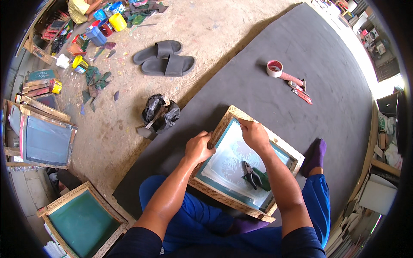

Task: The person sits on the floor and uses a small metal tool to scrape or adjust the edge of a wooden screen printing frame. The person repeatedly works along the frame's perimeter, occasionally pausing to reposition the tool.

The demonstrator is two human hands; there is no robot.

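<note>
A wooden-framed printing screen [226, 117] lies tilted across my lap, its pale mesh bordered in teal with a faint leafy pattern. My left hand [199, 148] is closed round the frame's left side. Near the far left corner, the fingers of my right hand [255, 135] are pinched together at the inner edge of the frame; whatever they hold is too small to make out. Dark-handled pliers [250, 175] rest on the mesh beside a green piece [263, 179], partly hidden by my right forearm.
On the dark table [241, 86] lie a tape roll [274, 68], a hammer [292, 78] and a red cutter [302, 95]. A black plastic bag [160, 114] and slippers [167, 59] are on the floor. Other screens [47, 138] stand left; a person [79, 9] sits far left near paint tubs [117, 22].
</note>
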